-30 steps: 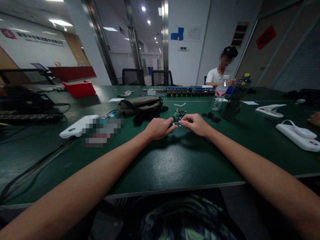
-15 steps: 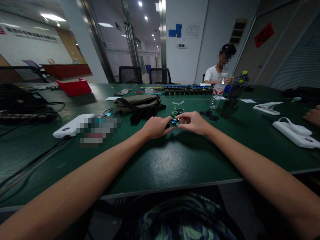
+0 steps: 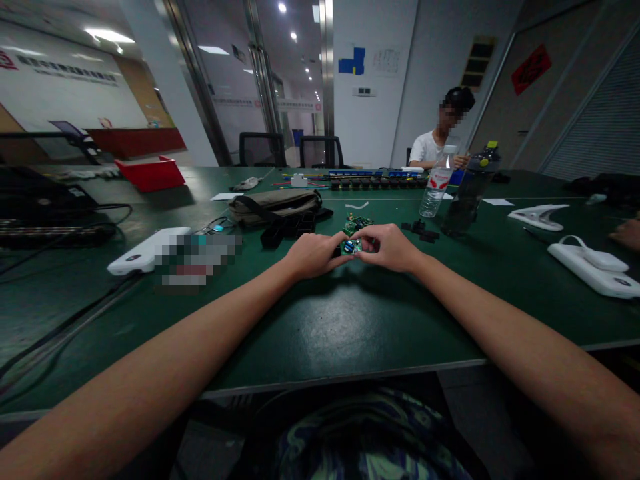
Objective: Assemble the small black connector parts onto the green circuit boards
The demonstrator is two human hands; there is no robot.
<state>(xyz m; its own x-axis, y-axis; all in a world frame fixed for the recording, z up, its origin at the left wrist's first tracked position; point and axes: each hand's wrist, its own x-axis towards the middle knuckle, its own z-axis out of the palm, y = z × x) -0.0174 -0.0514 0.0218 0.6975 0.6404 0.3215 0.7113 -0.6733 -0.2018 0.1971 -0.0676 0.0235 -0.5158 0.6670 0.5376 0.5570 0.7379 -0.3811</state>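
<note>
One circuit board, long axis left-right

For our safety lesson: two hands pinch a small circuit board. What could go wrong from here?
The small circuit board, pinched by fingertips of the left hand and right hand, might slip or bend. The water bottle stands nearby; knocked over, it could hit or wet the board.

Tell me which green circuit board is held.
The nearer circuit board, pinched between left hand and right hand; the other board lies on the table behind them.
</note>
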